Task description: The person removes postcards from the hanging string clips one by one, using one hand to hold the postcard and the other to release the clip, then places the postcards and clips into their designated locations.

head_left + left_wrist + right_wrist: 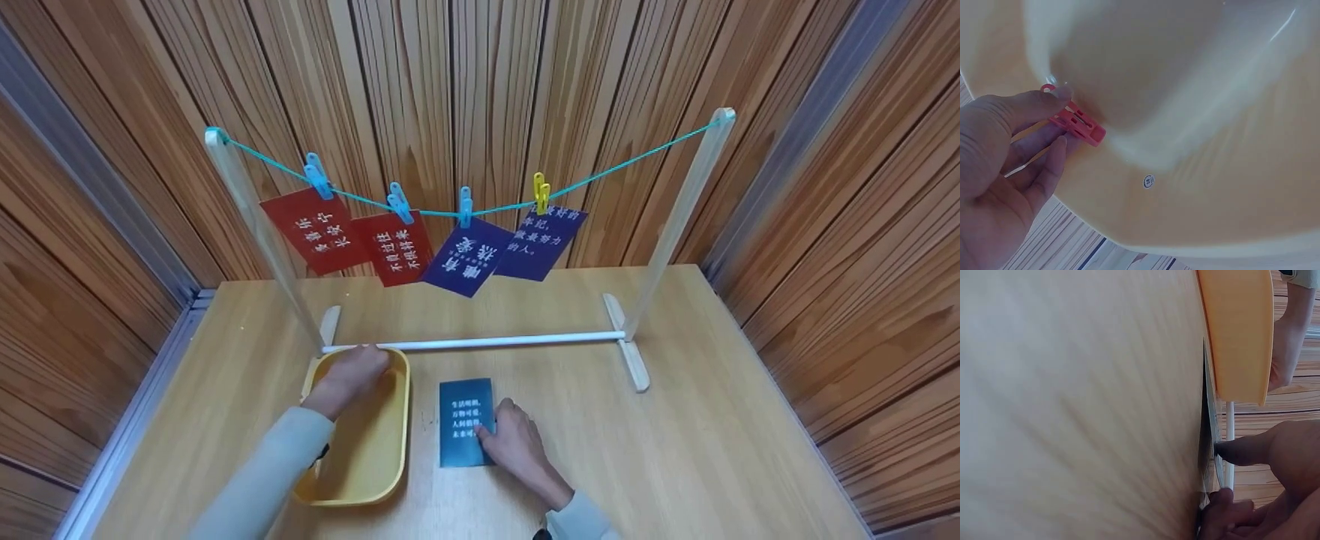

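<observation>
Inside the far end of a yellow tray (pixel 364 457), my left hand (pixel 355 376) pinches a red clothespin (pixel 1081 125) between thumb and fingers. The clothespin is hidden in the head view. To the right of the tray, a dark teal card (pixel 456 394) with white writing lies at the table. My right hand (pixel 521 442) pinches its right edge, thumb on top and fingers at the edge. In the right wrist view the card (pixel 1207 416) appears slightly raised from the tabletop along its held side.
Behind the hands stands a wooden rack with a white crossbar (pixel 510 341) and a green string (pixel 637 166). Two red cards (pixel 319 232) and two dark blue cards (pixel 469 259) hang from it by blue clothespins (pixel 399 202) and a yellow clothespin (pixel 541 195). Wood-panelled walls surround the table (pixel 675 457).
</observation>
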`<state>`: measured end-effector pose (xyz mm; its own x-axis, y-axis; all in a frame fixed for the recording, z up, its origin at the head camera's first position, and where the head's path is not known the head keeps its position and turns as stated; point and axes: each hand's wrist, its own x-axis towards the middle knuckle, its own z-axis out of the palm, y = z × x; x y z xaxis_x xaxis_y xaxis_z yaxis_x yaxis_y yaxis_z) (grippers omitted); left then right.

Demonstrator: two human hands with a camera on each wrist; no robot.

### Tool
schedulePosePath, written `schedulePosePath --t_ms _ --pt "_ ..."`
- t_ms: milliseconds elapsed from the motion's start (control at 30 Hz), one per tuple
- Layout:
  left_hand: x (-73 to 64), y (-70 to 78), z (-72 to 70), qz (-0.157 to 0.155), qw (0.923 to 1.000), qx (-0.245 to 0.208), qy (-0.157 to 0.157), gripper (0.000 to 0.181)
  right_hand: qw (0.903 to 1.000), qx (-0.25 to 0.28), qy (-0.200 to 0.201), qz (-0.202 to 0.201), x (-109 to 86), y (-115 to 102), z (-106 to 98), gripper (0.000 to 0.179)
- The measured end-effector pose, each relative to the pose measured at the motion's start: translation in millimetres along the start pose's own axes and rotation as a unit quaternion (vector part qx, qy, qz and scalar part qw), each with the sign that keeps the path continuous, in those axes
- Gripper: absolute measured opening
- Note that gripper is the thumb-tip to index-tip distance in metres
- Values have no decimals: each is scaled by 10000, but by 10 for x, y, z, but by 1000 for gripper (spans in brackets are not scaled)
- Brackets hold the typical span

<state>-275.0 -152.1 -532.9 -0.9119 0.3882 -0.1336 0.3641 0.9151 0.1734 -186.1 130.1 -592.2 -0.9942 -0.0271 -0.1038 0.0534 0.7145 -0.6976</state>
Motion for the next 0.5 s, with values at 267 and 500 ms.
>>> schedulePosePath --t_ms 267,500 --pt "25 27 76 516 9868 1492 358 19 9998 188 -76 23 24 -3 -15 30" --pt "8 32 109 253 9934 1081 299 18 9998 172 -60 -27 22 19 -28 32"
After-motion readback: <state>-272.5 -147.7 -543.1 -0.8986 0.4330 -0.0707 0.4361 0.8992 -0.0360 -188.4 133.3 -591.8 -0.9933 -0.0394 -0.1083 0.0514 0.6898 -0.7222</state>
